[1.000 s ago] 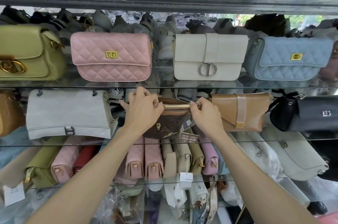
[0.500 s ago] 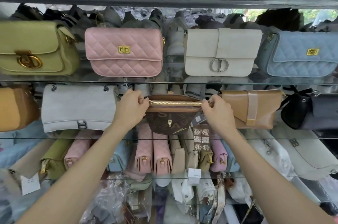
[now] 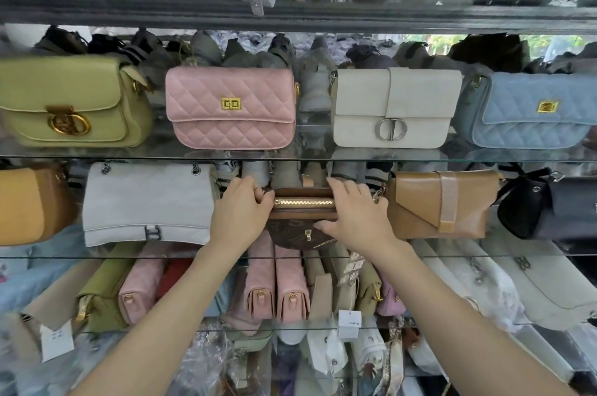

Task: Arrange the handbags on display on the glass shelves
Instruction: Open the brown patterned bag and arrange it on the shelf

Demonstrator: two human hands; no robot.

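Centrally, a small brown monogram bag (image 3: 298, 235) with a gold zipper (image 3: 303, 202) along its top is held on the middle glass shelf (image 3: 484, 256), between a grey quilted bag (image 3: 145, 202) on its left and a tan envelope-flap bag (image 3: 439, 203) on its right. The left hand (image 3: 240, 211) is closed around the bag's left end, fingers curled at the zipper's end. The right hand (image 3: 353, 214) is laid over the bag's right side, fingers spread over the top edge and thumb pressed on the front face; a loose grip on the bag is shown rather than a fist. Both forearms are extended up from the bottom of the view. A mustard-and-brown bag (image 3: 30, 203) is seen at the far left of the same shelf, a black bag (image 3: 549, 205) at the far right. On the glass shelf above (image 3: 323, 156), four bags are lined up facing forward: an olive-green bag (image 3: 71, 105) with a round gold clasp, a pink quilted bag (image 3: 231, 108), a cream flap bag (image 3: 395, 108) with a silver clasp, and a light blue quilted bag (image 3: 529, 109). Below the held bag, pink, beige and olive bags are packed upright side by side, with a white price tag (image 3: 349, 324) hanging at the shelf edge. More wrapped stock is visible behind and underneath, too cluttered to be told apart.
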